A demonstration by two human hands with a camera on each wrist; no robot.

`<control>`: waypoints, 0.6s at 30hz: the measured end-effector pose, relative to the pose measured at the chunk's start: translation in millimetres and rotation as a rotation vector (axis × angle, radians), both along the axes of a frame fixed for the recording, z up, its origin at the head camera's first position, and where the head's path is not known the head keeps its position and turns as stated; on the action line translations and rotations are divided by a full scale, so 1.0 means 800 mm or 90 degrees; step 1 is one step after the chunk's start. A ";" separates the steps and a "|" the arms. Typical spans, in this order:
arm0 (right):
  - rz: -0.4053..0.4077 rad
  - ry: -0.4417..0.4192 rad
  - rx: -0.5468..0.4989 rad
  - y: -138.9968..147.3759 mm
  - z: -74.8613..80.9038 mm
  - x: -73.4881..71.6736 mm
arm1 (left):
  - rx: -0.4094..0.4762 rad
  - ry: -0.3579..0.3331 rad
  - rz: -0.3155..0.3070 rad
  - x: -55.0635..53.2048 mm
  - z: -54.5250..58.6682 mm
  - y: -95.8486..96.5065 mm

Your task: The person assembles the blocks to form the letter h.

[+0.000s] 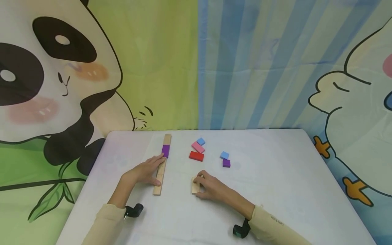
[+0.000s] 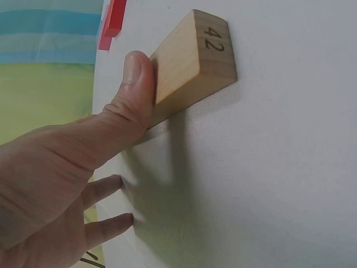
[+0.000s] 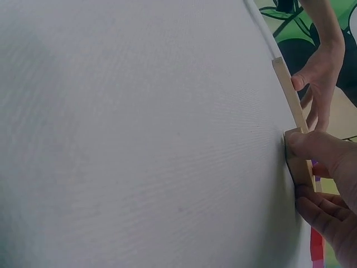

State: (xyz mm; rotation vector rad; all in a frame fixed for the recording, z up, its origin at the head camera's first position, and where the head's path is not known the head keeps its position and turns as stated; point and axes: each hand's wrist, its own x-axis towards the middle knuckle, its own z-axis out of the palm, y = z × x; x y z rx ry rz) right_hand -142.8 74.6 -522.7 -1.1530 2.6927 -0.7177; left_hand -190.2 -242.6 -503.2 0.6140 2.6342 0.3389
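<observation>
A straight row of blocks runs away from me on the left of the table: a plain wooden block (image 1: 167, 139) at the far end, a purple block (image 1: 165, 150), then more plain wood. My left hand (image 1: 146, 172) rests along it, fingertips by the purple block and thumb on the nearest wooden block (image 1: 158, 190). That block's end is marked "42" in the left wrist view. To the right of the row, my right hand (image 1: 211, 186) pinches a separate plain wooden block (image 1: 195, 186) between thumb and fingers, at the table surface.
Beyond my right hand lie a red block (image 1: 196, 156), a pink block (image 1: 198, 147) and a small blue block (image 1: 200, 141). Another blue block (image 1: 225, 155) touches a small purple block (image 1: 226, 163) farther right. A cartoon-printed curtain (image 1: 245, 68) stands behind the white table (image 1: 275, 190).
</observation>
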 end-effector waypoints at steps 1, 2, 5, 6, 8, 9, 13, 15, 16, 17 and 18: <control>-0.001 0.003 0.002 0.000 0.000 0.000 | -0.001 0.001 -0.001 0.000 0.000 0.000; -0.003 0.006 0.003 0.000 -0.001 0.000 | -0.001 0.001 -0.002 0.000 0.001 0.000; -0.005 0.009 0.002 0.001 -0.002 0.000 | 0.000 0.001 -0.003 0.001 0.002 0.001; -0.005 0.009 0.002 0.001 -0.002 0.000 | 0.000 0.000 -0.003 0.001 0.002 0.002; -0.005 0.009 0.003 0.001 -0.003 0.000 | 0.003 0.002 -0.003 0.002 0.003 0.002; -0.004 0.009 0.003 0.001 -0.003 0.000 | 0.002 0.002 -0.002 0.002 0.003 0.002; -0.001 0.010 0.000 0.001 -0.003 0.000 | 0.008 0.010 -0.003 0.003 0.004 0.002; 0.000 0.009 0.000 0.001 -0.003 0.000 | 0.008 0.012 -0.005 0.003 0.004 0.002; 0.000 0.008 0.002 0.000 -0.003 0.000 | 0.011 0.014 -0.007 0.003 0.004 0.001; -0.002 0.004 0.005 0.000 -0.003 0.000 | 0.011 0.014 -0.008 0.003 0.004 0.001; -0.004 0.002 0.008 0.000 -0.003 0.000 | 0.012 0.014 -0.009 0.003 0.004 0.001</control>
